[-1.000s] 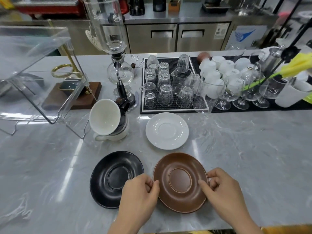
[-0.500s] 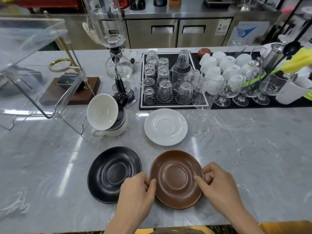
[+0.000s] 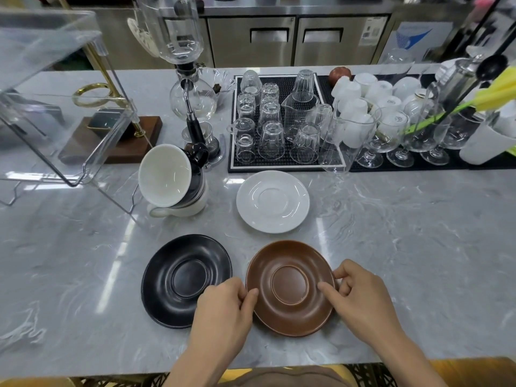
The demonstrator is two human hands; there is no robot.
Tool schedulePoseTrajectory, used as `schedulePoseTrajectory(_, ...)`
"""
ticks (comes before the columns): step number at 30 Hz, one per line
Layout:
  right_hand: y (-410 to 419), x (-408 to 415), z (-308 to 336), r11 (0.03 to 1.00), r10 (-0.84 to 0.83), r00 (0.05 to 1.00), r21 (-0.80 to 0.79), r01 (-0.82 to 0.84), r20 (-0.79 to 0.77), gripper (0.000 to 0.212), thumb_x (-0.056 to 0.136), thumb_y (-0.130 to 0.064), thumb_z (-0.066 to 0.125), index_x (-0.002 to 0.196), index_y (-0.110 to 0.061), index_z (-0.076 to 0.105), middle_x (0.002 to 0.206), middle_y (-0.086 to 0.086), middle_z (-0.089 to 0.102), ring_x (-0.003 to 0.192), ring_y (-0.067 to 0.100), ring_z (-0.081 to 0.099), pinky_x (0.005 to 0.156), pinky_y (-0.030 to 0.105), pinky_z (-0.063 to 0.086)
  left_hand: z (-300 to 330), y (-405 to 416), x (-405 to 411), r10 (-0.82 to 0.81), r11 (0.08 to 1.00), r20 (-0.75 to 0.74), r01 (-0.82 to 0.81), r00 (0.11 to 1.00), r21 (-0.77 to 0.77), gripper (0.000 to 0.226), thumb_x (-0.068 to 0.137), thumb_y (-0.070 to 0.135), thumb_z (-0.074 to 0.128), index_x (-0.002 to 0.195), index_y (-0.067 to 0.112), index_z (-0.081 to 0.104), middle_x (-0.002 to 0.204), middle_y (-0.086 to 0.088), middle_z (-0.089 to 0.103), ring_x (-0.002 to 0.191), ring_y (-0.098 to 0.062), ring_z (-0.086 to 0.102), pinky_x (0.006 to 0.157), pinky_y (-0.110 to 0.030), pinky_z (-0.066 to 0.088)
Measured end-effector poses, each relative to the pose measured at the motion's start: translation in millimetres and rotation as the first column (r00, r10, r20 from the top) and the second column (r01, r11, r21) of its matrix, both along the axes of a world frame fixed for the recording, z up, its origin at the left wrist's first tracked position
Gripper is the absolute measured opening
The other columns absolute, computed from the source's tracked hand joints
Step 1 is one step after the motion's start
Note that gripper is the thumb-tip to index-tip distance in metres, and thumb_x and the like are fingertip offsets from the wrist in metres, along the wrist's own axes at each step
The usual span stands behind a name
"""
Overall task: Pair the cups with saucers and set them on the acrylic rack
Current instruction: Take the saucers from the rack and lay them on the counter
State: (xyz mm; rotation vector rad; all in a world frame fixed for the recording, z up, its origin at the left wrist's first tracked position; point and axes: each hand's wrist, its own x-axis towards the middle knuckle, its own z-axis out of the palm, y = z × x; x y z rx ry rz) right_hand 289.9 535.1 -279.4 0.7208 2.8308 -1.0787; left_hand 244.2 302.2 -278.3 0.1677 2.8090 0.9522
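Nearest: left hand (image 3: 223,308) & right hand (image 3: 360,294) pinch opposite rims of the brown saucer (image 3: 290,289), flat on the marble counter (image 3: 405,247) beside the black saucer (image 3: 181,277). Glazed ceramic, prob. stiff, slick, chippable, so take by the rim w/ thumb on top. Beyond: white saucer (image 3: 273,201), stacked cups (image 3: 173,185), then acrylic rack (image 3: 55,88) far left.

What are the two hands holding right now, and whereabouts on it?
Both hands grip the brown saucer by its rim: the left hand pinches the left edge, the right hand the right edge. It lies on the counter.
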Motion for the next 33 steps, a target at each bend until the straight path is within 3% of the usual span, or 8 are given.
schedulePoseTrajectory(3,-2.0,1.5,3.3,1.000,0.005,0.999,0.019,-0.005,0.035,0.027,0.079,-0.041,0.078,0.075,-0.027,0.056,0.050,-0.003,0.056,0.054,0.011,0.059,0.058,0.037,0.053,1.3,-0.6,1.5,-0.006,1.000,0.002,0.006,1.000,0.008,0.041,0.088,0.040,0.072,0.061,0.019,0.050,0.045,-0.002,0.057,0.049,-0.016,0.053,0.056,-0.034,0.047)
schedulePoseTrajectory(7,-5.9,3.3,9.4,0.994,-0.027,0.999,0.103,0.025,0.020,0.034,0.077,-0.054,0.074,0.081,-0.029,0.050,0.052,-0.006,0.052,0.057,0.013,0.057,0.055,0.032,0.047,2.7,-2.9,5.4,0.008,0.998,-0.077,-0.003,0.997,0.063,0.040,0.083,0.033,0.080,0.059,0.020,0.050,0.044,-0.002,0.055,0.052,-0.022,0.054,0.048,-0.021,0.039)
schedulePoseTrajectory(12,-14.9,-0.7,11.7,0.997,-0.039,0.987,0.060,0.049,-0.156,0.027,0.081,-0.040,0.073,0.070,-0.030,0.050,0.050,-0.003,0.048,0.051,0.011,0.053,0.052,0.033,0.047,13.0,-5.9,1.9,0.036,0.995,-0.213,-0.014,0.976,0.101,0.035,0.080,0.023,0.083,0.061,0.025,0.053,0.051,0.008,0.051,0.052,-0.014,0.052,0.049,-0.027,0.046)
schedulePoseTrajectory(17,-31.9,-11.1,13.0,0.999,0.044,0.965,0.027,-0.038,-0.258,0.022,0.084,-0.030,0.073,0.072,-0.030,0.055,0.077,-0.012,0.059,0.070,0.009,0.059,0.057,0.019,0.045,21.5,-13.7,-0.2,0.023,0.996,-0.237,-0.001,0.971,0.093,0.015,0.083,0.013,0.079,0.086,0.026,0.072,0.071,0.017,0.063,0.062,-0.002,0.058,0.056,-0.023,0.053)
schedulePoseTrajectory(21,-44.9,-20.6,19.1,0.989,0.148,0.947,0.054,-0.138,-0.286,0.017,0.084,-0.025,0.073,0.079,-0.032,0.059,0.079,-0.016,0.059,0.080,0.004,0.059,0.068,0.017,0.048,23.7,-23.6,1.0,0.029,1.000,-0.279,-0.025,0.960,0.017,0.022,0.081,0.009,0.080,0.097,0.024,0.077,0.083,0.017,0.073,0.073,-0.006,0.066,0.059,-0.024,0.055)
schedulePoseTrajectory(24,-56.8,-28.7,22.2,0.975,0.220,0.919,0.075,-0.207,-0.328,0.009,0.082,-0.025,0.070,0.086,-0.029,0.064,0.087,-0.019,0.060,0.088,0.001,0.057,0.081,0.009,0.043,24.3,-32.9,-0.8,0.055,0.998,-0.302,-0.062,0.952,-0.012,0.034,0.075,0.003,0.084,0.105,0.020,0.078,0.100,0.011,0.076,0.092,-0.014,0.072,0.070,-0.026,0.056)
schedulePoseTrajectory(28,-77.2,-38.9,25.6,0.960,0.281,0.909,0.084,-0.268,-0.308,0.027,0.083,-0.032,0.068,0.109,-0.025,0.070,0.112,-0.016,0.065,0.106,0.002,0.057,0.096,0.009,0.038,28.9,-50.4,-5.8,0.039,0.995,-0.263,-0.063,0.964,-0.080,0.043,0.083,0.029,0.075,0.124,0.015,0.073,0.133,-0.004,0.069,0.128,-0.027,0.060,0.103,-0.048,0.052)
schedulePoseTrajectory(33,-103.8,-45.4,27.2,0.943,0.332,0.921,0.060,-0.327,-0.203,0.047,0.089,-0.041,0.066,0.135,-0.034,0.058,0.146,-0.022,0.044,0.132,-0.012,0.031,0.110,0.016,0.024,36.2,-79.8,-9.6,0.099,0.989,-0.190,-0.117,0.977,-0.086,0.060,0.084,0.047,0.062,0.138,0.019,0.063,0.148,-0.001,0.056,0.142,-0.026,0.046,0.113,-0.046,0.039)
